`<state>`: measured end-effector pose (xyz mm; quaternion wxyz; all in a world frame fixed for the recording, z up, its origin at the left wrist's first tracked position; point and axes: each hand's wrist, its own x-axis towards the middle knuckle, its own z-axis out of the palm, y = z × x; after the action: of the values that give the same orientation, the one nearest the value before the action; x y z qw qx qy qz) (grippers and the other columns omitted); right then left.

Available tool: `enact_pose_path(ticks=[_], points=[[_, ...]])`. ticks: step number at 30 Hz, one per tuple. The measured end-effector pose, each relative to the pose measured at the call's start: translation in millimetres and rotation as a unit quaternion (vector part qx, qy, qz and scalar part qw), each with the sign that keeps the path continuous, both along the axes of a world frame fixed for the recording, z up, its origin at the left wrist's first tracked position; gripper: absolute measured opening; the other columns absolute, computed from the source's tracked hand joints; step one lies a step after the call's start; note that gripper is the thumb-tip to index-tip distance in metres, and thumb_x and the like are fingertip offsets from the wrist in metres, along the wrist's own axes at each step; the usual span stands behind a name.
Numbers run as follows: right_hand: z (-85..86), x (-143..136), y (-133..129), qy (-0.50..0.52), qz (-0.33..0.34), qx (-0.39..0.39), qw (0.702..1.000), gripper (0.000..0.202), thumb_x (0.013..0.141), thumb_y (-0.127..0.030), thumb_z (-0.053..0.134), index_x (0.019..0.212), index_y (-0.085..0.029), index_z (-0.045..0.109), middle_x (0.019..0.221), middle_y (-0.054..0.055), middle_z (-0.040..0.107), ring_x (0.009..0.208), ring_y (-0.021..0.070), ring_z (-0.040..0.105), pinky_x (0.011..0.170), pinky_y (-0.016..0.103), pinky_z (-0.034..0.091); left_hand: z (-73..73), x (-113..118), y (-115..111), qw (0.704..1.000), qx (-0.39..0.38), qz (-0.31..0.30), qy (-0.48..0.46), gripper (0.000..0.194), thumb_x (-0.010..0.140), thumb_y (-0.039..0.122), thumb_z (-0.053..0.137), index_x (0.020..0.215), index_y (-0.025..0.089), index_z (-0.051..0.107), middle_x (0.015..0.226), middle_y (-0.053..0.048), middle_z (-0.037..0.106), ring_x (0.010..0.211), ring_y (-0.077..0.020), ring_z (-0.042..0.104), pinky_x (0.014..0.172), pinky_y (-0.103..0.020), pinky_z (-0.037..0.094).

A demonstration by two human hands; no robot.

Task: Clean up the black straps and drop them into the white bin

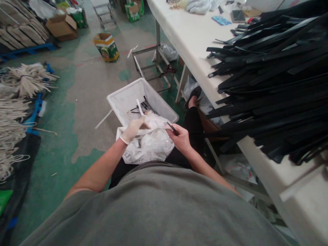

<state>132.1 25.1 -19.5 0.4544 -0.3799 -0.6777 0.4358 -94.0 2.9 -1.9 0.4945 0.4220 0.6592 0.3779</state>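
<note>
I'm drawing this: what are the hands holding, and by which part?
The right hand grips a thin black piece by its lower part. The left hand is at crumpled white plastic; whether it grips can't be told.

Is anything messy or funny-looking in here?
Yes, two things. A thin, straight white strip lies loose on the green-and-grey floor beside the white plastic bin, perhaps a dropped scrap. Also, the left hand wears a thin, pale glove while the right hand looks bare, so they don't match.

Thin, crinkled, glossy plastic bag (156,145) — smooth hard-plastic bin (155,95), matt cloth shirt (164,205), dull cardboard box (60,29).
</note>
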Motion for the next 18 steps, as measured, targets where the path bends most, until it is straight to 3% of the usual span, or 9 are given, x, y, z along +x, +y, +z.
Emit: enact_pose_path(ticks=[2, 5, 10, 15, 18], points=[[-8.2, -1, -2, -0.01, 0.03, 0.033, 0.999, 0.012, 0.085, -0.023, 0.063, 0.088, -0.02, 0.074, 0.094, 0.006, 0.074, 0.09, 0.0191, 0.069, 0.084, 0.032, 0.053, -14.0, 33, -20, 0.961, -0.135, -0.091, -0.225, 0.072, 0.083, 0.078, 0.041, 0.072, 0.013, 0.072, 0.079, -0.016, 0.073, 0.078, -0.0262, 0.069, 0.078, -0.036, 0.053], [-13.3, 2, -6, -0.055, 0.079, 0.062, 0.993, 0.013, 0.083, -0.018, 0.066, 0.091, -0.022, 0.075, 0.107, 0.006, 0.074, 0.097, 0.0199, 0.07, 0.088, 0.033, 0.054, -26.4, 61, -37, 0.901, -0.174, -0.089, -0.387, 0.062, 0.082, 0.071, 0.053, 0.086, 0.012, 0.073, 0.087, -0.015, 0.074, 0.08, -0.024, 0.069, 0.076, -0.032, 0.053], [-12.9, 8, -11, -0.118, 0.088, 0.074, 0.986, 0.019, 0.082, -0.013, 0.063, 0.092, -0.023, 0.075, 0.117, 0.004, 0.071, 0.104, 0.0205, 0.069, 0.091, 0.033, 0.053, -30.9, 66, -41, 0.9, -0.133, -0.011, -0.415, 0.031, 0.077, 0.039, 0.077, 0.095, 0.015, 0.071, 0.092, -0.011, 0.074, 0.079, -0.021, 0.07, 0.078, -0.031, 0.053], [-12.3, 9, -12, -0.124, 0.103, 0.062, 0.985, 0.019, 0.083, -0.014, 0.062, 0.091, -0.024, 0.076, 0.118, 0.004, 0.071, 0.105, 0.0213, 0.068, 0.093, 0.035, 0.053, -32.7, 63, -42, 0.907, -0.127, 0.0, -0.401, 0.031, 0.074, 0.036, 0.079, 0.092, 0.012, 0.072, 0.087, -0.013, 0.074, 0.078, -0.023, 0.07, 0.077, -0.033, 0.054], [-13.4, 9, -10, -0.076, 0.107, 0.001, 0.991, 0.017, 0.086, -0.027, 0.064, 0.098, -0.022, 0.074, 0.122, 0.007, 0.069, 0.106, 0.0224, 0.067, 0.086, 0.034, 0.056, -31.2, 60, -41, 0.912, -0.113, 0.043, -0.392, 0.019, 0.077, 0.026, 0.075, 0.088, 0.011, 0.072, 0.084, -0.011, 0.073, 0.077, -0.0217, 0.069, 0.082, -0.035, 0.055]])
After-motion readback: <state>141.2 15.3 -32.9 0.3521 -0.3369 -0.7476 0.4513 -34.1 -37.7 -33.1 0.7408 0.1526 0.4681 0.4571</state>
